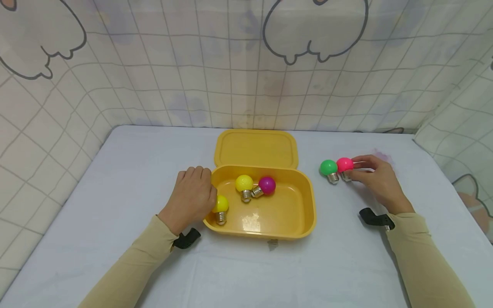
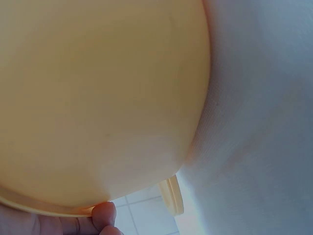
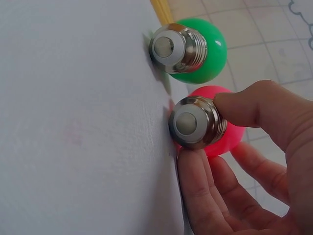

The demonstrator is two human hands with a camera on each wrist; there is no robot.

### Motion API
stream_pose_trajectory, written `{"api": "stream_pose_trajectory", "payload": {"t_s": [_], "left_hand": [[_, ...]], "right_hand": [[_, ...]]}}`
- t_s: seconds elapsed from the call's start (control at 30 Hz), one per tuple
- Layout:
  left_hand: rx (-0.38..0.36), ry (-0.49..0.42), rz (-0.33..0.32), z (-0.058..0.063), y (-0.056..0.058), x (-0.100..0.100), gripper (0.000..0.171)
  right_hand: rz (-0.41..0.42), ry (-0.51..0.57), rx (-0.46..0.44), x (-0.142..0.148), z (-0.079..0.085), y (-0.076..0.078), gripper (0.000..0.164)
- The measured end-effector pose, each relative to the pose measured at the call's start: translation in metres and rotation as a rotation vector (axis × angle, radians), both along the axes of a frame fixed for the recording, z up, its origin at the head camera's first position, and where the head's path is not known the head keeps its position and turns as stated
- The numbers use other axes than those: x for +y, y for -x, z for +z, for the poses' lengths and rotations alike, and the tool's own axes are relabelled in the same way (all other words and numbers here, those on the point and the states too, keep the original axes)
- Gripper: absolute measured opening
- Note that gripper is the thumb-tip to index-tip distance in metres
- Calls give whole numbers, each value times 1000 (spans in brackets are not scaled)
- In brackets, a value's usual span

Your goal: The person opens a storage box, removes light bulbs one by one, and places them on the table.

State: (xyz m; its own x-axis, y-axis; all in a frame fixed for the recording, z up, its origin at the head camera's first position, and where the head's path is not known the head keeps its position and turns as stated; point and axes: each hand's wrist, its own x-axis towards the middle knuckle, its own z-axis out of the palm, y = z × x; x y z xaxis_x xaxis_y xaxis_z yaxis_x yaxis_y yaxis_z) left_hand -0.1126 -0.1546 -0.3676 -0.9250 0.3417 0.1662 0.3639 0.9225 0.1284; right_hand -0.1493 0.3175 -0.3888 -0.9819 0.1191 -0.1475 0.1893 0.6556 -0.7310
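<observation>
A yellow plastic box sits mid-table, its lid folded back. My left hand grips the box's left rim, fingertips over the edge in the left wrist view. Inside lie a yellow bulb and a purple bulb, bases together; another yellow bulb is by the left wall, partly behind my hand. Right of the box, my right hand pinches a pink bulb between thumb and fingers, low at the tabletop. Close beside it lies a green bulb, its metal base toward me.
The open lid lies behind the box. White cloth covers the table. A grid-patterned curtain hangs along the back and sides. A dark cable shows at the far right edge.
</observation>
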Motion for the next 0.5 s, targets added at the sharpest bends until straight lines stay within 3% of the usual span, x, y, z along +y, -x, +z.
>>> {"api": "stream_pose_trajectory", "payload": {"t_s": [0.5], "left_hand": [[-11,0,3,1,0,0,17]], "right_hand": [[-13,-22,2,3,2,-1,65]]}}
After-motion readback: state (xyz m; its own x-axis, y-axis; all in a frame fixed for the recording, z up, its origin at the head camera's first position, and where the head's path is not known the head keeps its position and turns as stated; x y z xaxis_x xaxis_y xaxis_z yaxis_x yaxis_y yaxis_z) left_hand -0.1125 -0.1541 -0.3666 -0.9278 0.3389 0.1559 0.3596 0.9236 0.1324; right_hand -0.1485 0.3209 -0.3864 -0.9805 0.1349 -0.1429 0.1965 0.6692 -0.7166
